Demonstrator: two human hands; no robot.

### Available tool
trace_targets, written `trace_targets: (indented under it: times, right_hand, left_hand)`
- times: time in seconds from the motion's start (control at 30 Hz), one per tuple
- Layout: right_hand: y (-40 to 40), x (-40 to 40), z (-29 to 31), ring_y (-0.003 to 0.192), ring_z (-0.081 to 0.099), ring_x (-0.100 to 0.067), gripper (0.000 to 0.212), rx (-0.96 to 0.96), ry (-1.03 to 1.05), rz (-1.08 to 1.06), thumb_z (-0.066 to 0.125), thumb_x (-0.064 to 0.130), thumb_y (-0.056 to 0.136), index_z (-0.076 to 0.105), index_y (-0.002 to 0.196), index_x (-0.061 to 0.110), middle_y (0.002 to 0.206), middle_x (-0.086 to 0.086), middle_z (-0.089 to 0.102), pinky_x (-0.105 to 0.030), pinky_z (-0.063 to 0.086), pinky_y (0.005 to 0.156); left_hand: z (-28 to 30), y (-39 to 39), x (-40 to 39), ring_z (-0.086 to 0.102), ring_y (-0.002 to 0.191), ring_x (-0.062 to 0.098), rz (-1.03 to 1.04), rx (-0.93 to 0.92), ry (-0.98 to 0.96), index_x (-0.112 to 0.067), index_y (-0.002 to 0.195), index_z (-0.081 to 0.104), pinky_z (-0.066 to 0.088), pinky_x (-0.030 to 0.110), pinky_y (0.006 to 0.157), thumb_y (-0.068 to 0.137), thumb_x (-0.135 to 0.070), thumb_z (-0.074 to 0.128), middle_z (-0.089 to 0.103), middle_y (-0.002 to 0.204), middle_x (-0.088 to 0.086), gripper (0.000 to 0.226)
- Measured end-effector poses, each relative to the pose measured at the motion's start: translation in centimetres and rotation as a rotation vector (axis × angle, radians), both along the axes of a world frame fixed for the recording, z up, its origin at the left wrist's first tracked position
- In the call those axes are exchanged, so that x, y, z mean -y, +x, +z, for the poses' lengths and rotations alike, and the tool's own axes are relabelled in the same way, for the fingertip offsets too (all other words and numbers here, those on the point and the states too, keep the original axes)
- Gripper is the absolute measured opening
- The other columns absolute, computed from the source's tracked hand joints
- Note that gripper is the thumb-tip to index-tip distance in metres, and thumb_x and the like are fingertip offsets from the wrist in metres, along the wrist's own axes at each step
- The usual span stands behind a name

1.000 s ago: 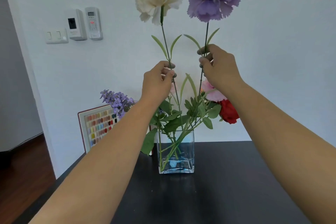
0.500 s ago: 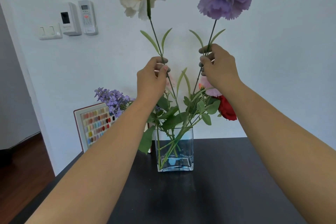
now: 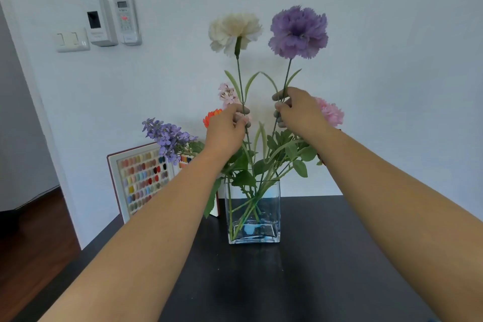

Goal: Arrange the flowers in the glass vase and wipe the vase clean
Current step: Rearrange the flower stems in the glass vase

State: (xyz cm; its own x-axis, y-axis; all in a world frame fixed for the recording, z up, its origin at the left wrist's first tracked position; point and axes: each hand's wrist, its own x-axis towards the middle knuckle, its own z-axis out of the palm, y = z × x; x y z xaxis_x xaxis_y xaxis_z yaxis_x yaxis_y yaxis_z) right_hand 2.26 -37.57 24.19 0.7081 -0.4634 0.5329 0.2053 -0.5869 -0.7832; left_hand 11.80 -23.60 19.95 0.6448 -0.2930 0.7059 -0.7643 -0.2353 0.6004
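Bright, even daylight w/ soft shadows, sharp focus at centre, wide-angle bending at edges, faint sheen on table (image 3: 339, 256).

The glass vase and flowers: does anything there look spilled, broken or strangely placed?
Nothing stands out. The glass vase stands upright on the black table, with no crack or spill visible. The left hand pinches the white carnation stem, and the right hand the purple carnation stem.
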Motion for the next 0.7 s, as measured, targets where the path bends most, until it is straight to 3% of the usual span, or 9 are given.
trace_targets:
  times: [0.13, 0.23, 0.37, 0.47, 0.57, 0.63, 0.7]
  right_hand:
    - [1.4, -0.5, -1.6, 0.065, 0.060, -0.017, 0.018, -0.120, 0.015, 0.017, 0.047, 0.002, 0.094, 0.059, 0.102, 0.012, 0.091, -0.013, 0.065, -0.038, 0.059, 0.070]
    - [2.4, -0.7, -2.6, 0.059, 0.054, -0.018, 0.020, -0.185, 0.103, 0.046, 0.044, -0.003, 0.094, 0.058, 0.103, 0.007, 0.084, -0.014, 0.061, -0.033, 0.053, 0.057]
    - [3.3, -0.5, -3.6, 0.054, 0.048, -0.018, 0.020, -0.227, 0.229, 0.082, 0.041, -0.006, 0.094, 0.056, 0.099, 0.006, 0.081, -0.016, 0.056, -0.027, 0.043, 0.049]
    - [3.7, -0.2, -4.4, 0.060, 0.053, -0.019, 0.019, -0.271, 0.142, 0.093, 0.043, -0.004, 0.094, 0.057, 0.103, 0.007, 0.083, -0.016, 0.059, -0.027, 0.049, 0.053]
    - [4.0, 0.0, -5.2, 0.068, 0.058, -0.021, 0.020, -0.316, 0.064, 0.105, 0.046, -0.001, 0.095, 0.058, 0.108, 0.007, 0.088, -0.017, 0.063, -0.034, 0.056, 0.067]
    - [4.2, 0.1, -5.7, 0.072, 0.059, -0.024, 0.021, -0.328, 0.070, 0.107, 0.046, -0.001, 0.095, 0.059, 0.112, 0.005, 0.092, -0.020, 0.064, -0.037, 0.056, 0.072]
    - [4.2, 0.1, -6.2, 0.073, 0.058, -0.023, 0.022, -0.343, 0.078, 0.105, 0.045, -0.002, 0.096, 0.058, 0.113, 0.003, 0.094, -0.021, 0.063, -0.034, 0.056, 0.070]
  left_hand:
    - [-1.8, 0.4, 0.6, 0.067, 0.075, 0.008, -0.016, -0.018, 0.091, -0.023, 0.109, 0.065, 0.058, 0.034, 0.076, 0.096, -0.013, 0.053, 0.066, 0.077, -0.013, 0.020]
    - [-3.0, 0.8, 0.7, 0.068, 0.076, 0.012, -0.027, -0.041, 0.102, -0.022, 0.107, 0.065, 0.057, 0.032, 0.077, 0.096, -0.011, 0.054, 0.067, 0.076, -0.011, 0.019]
    - [-3.8, 1.3, 0.3, 0.066, 0.071, 0.006, -0.036, -0.037, 0.101, -0.027, 0.101, 0.063, 0.049, 0.017, 0.064, 0.095, -0.011, 0.056, 0.066, 0.072, -0.014, 0.019]
    - [-4.0, 1.6, 0.1, 0.066, 0.069, 0.005, -0.082, -0.063, 0.112, -0.025, 0.101, 0.064, 0.047, 0.009, 0.060, 0.096, -0.010, 0.055, 0.068, 0.074, -0.011, 0.017]
    - [-5.0, 1.8, 0.1, 0.066, 0.069, 0.002, -0.104, -0.084, 0.190, -0.019, 0.101, 0.065, 0.046, 0.009, 0.062, 0.096, -0.011, 0.057, 0.070, 0.076, -0.008, 0.013]
    - [-5.9, 2.0, 0.1, 0.068, 0.074, 0.010, -0.090, -0.084, 0.229, -0.017, 0.102, 0.066, 0.050, 0.018, 0.068, 0.095, -0.012, 0.058, 0.070, 0.077, -0.006, 0.012]
    - [-6.9, 2.1, 0.0, 0.069, 0.079, 0.017, -0.093, -0.083, 0.252, -0.020, 0.100, 0.066, 0.049, 0.017, 0.068, 0.095, -0.013, 0.059, 0.071, 0.078, -0.007, 0.011]
